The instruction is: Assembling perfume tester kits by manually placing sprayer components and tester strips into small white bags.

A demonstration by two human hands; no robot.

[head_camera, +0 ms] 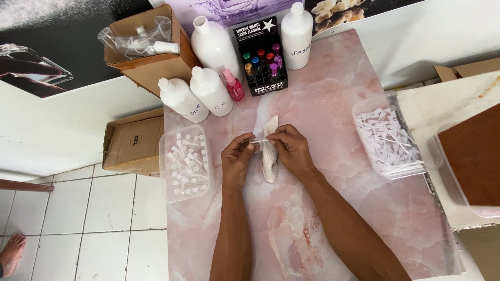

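Two hands meet over the middle of the pink marbled counter, pinching one thin, small clear tube between them; the left hand grips its left end with thumb and fingertips closed on it, and the right hand grips the other end the same way, so the tube spans the short gap between the hands; just under both hands, and partly beneath the right one, lies one crumpled white cloth on the counter; just left of the left hand stands one clear plastic tub full of small clear vials, too many and too jumbled to count; well to the right of the right hand sits one clear tub of white paper strips, likewise uncounted; beyond the hands stand four white bottles, one small pink bottle, and one black display box of little coloured-capped vials; beyond the left hand are two cardboard boxes, one on the counter and one lower down on the tiled floor.
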